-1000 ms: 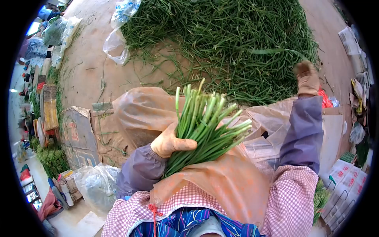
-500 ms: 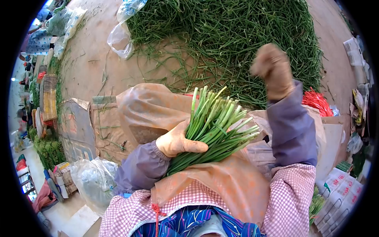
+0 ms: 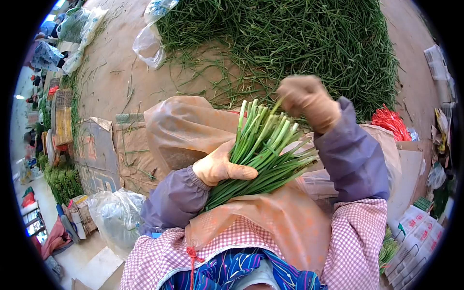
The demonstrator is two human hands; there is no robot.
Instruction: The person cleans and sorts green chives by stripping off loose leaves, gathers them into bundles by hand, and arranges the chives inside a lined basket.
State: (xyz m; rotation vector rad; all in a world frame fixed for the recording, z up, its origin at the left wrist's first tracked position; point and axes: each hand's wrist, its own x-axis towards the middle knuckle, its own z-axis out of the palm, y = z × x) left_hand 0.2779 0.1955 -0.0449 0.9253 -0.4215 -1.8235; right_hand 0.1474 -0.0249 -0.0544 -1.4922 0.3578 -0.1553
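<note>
Bunch (image 3: 251, 166) of green stems at mid-frame, over the plastic apron (image 3: 270, 212), pale ends fanned toward upper right. Left hand (image 3: 217, 166) closed round its lower part, thumb laid across the front.

Right hand (image 3: 310, 101) raised just beyond the pale ends, fingers curled inward, blurred. One yellowish stem (image 3: 276, 105) reaches up to the fingertips; cannot tell whether it is pinched or merely behind them.

Step in hand, my judgement: single stems handled at the pale ends while the left hand carries the bunch. As the hands lie, a move there calls for a light fingertip pinch on one stem, with the left grip firm enough that the rest do not slide or splay.

Pile (image 3: 309, 43) of loose greens across the top, centre to right. Red strands (image 3: 390, 123) right of the raised arm. Clear bag (image 3: 116, 215) lower left.

Writing: blue print on the thin bag (image 3: 147, 46), top, left of centre, illegible. Big pale characters on cardboard (image 3: 99, 150), left, partial, not readable. Red marks on white packs (image 3: 418, 227), lower right, too small to read. No brand made out.
</note>
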